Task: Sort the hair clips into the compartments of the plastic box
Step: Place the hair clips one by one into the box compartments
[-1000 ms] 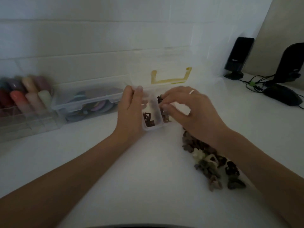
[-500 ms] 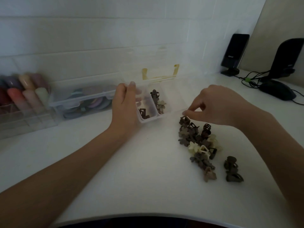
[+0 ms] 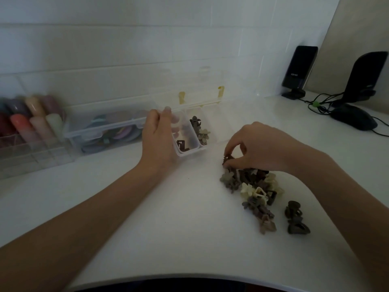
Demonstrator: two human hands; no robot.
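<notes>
A clear plastic box [image 3: 219,123] with compartments stands open at the middle of the white table, its lid up with yellow latches. My left hand [image 3: 157,138] grips its left wall. The leftmost compartment holds dark brown square clips [image 3: 182,145]; the one beside it holds flower-shaped clips [image 3: 200,129]. A pile of small hair clips [image 3: 252,190] in brown, grey and cream lies to the right of the box. My right hand [image 3: 259,148] is at the pile's far end, its fingertips pinched on a dark brown clip [image 3: 228,160].
A clear lidded container [image 3: 105,131] of coloured items sits left of the box, beside a clear organiser with pastel rolls [image 3: 31,123]. Two black speakers [image 3: 299,70] and a mouse [image 3: 353,119] with cables stand at the far right. The table's front edge curves near me.
My right hand left the box, moved right and down to the pile, and closed its fingertips on a dark brown clip. My left hand stayed on the box.
</notes>
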